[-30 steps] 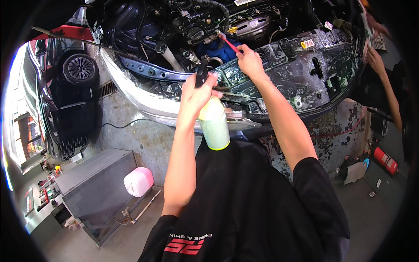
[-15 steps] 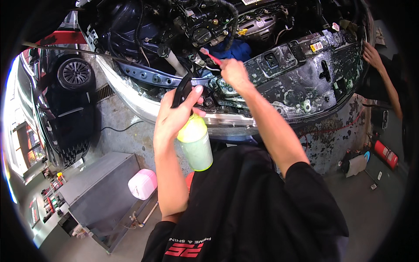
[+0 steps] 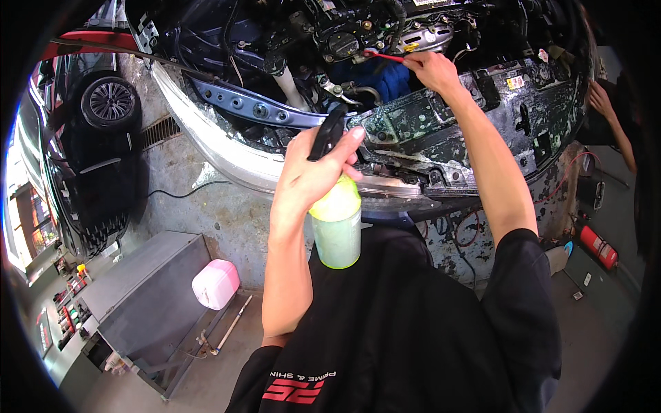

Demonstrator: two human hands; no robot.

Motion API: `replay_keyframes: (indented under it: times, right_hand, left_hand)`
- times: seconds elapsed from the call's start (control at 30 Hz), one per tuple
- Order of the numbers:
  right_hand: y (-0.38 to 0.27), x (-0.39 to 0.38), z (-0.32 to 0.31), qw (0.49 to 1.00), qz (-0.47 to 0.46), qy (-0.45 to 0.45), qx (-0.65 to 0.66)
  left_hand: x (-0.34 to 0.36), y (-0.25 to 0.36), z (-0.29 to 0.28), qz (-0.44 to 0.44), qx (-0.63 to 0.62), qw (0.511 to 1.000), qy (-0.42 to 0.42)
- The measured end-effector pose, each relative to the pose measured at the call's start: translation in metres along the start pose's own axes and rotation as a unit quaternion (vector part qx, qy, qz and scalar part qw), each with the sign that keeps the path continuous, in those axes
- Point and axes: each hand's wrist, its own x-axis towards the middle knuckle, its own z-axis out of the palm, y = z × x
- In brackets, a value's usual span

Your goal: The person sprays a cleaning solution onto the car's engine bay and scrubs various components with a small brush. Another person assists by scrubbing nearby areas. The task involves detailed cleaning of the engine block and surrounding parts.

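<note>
At an engine bay, curled hands hold bottle and brush.

The person's left grip covers the neck of the translucent green spray bottle with a yellow-green shoulder and part of its black trigger head. The right grip hides the rear end of the slim red brush — its bristles are too small to make out. The dark metal engine, cut off by the upper edge, partly covers the crumpled blue cloth. Blackness at the rim swallows most of the co-worker beyond one bare hand and forearm; small coloured items at lower left are too tiny to name.
</note>
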Motion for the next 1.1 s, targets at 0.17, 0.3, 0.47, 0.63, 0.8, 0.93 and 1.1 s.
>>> replay_keyframes:
  times: [0.17,0.3,0.47,0.63,0.8,0.93,1.1]
  right_hand:
    - [0.007,0.009,-0.006,0.999,-0.02,-0.016,-0.019]
    - [-0.025,0.001,0.019,1.0,-0.012,-0.007,-0.015]
    - [0.014,-0.002,-0.006,0.999,0.039,0.019,0.005]
    - [-0.017,0.002,0.018,1.0,-0.027,0.009,-0.014]
    - [0.011,-0.004,0.0,0.999,0.042,0.019,0.02]
    - [-0.012,-0.004,0.014,1.0,0.005,0.008,0.005]
    - [0.003,-0.02,-0.01,0.994,0.104,0.029,0.007]
  left_hand:
    - [0.001,-0.001,0.009,0.008,0.019,0.999,0.028]
    - [0.003,-0.001,0.008,-0.016,0.002,1.0,0.024]
    - [-0.006,-0.006,-0.002,-0.005,-0.012,0.999,0.039]
    - [0.003,-0.014,0.002,0.008,0.058,0.998,0.005]
    - [-0.005,-0.007,0.004,0.005,0.019,0.999,0.03]
    - [0.006,0.0,0.011,0.009,0.02,1.0,0.005]
    - [0.006,-0.004,0.009,0.034,0.006,0.999,-0.003]
